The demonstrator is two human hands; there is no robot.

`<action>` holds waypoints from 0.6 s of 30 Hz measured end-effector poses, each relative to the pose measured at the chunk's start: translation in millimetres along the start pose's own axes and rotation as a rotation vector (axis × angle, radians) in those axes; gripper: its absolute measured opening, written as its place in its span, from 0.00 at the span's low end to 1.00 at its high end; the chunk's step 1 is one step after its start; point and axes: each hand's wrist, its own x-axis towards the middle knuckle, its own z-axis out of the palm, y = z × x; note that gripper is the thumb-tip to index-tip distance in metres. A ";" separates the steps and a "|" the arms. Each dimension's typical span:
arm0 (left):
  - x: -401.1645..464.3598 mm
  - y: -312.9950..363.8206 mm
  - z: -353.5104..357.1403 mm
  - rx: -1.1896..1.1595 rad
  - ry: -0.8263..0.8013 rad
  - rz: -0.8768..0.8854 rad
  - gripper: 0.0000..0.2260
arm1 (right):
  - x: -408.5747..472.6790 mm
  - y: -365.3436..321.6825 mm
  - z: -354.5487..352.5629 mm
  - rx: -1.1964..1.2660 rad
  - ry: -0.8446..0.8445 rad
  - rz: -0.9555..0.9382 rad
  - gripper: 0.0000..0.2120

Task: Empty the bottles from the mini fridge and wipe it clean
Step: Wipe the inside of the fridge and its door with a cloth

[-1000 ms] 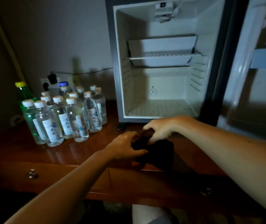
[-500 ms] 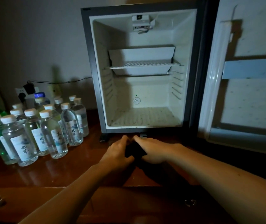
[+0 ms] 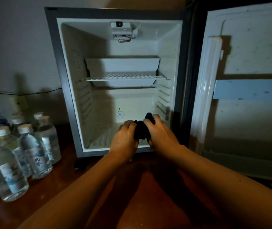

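The mini fridge (image 3: 65, 76) stands open on the wooden desk, its white interior holding no bottles, with one wire shelf (image 3: 123, 77) across the middle. A bunched black cloth (image 3: 142, 129) is gripped from both sides: my left hand (image 3: 125, 139) holds its left part and my right hand (image 3: 161, 136) its right part. Both hands hover at the fridge's lower front opening, just above the floor of the interior. Several clear water bottles (image 3: 32, 151) with white caps stand in a cluster on the desk to the left.
The fridge door (image 3: 251, 90) swings wide open to the right, with a pale blue rail across it. A wall socket and a black cable (image 3: 21, 93) sit behind the bottles. The dark wooden desk top (image 3: 148, 195) stretches toward me.
Both hands lifted the black cloth off the desk and carried it forward to the lower opening of the fridge. The view moved closer to the fridge.
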 end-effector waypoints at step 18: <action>39.0 -27.6 63.7 0.149 -0.623 -0.053 0.25 | 42.8 28.7 65.9 -0.132 -0.561 0.287 0.41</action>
